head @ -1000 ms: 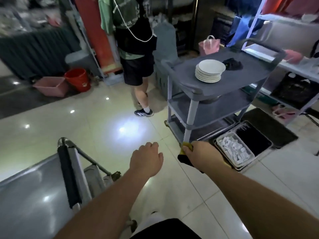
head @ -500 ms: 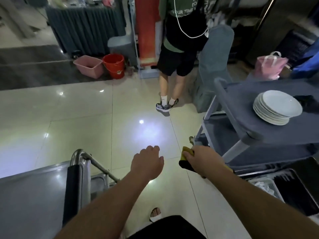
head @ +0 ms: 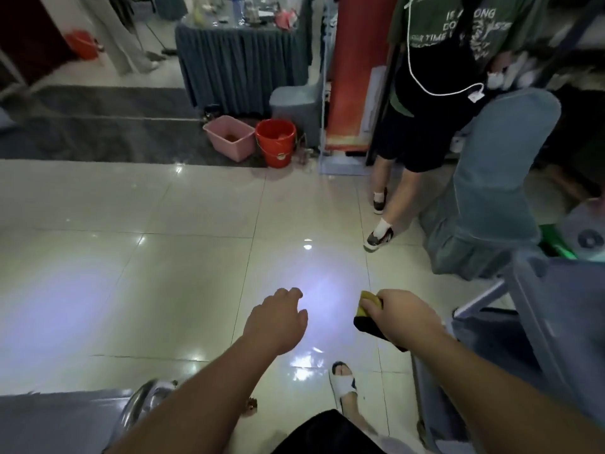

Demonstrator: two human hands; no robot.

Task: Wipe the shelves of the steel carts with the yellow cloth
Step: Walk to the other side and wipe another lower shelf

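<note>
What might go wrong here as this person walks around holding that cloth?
The tile floor is glossy, so the sandalled foot might slip. Another person stands close ahead, beside the grey cart: a bump is possible. The right hand holds the yellow cloth in mid-air, away from any shelf.

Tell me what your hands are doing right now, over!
Left hand loose, holding nothing. Right hand grips the yellow cloth, off any shelf. Steel cart at lower left, not being wiped. Another person stands ahead on the right.
</note>
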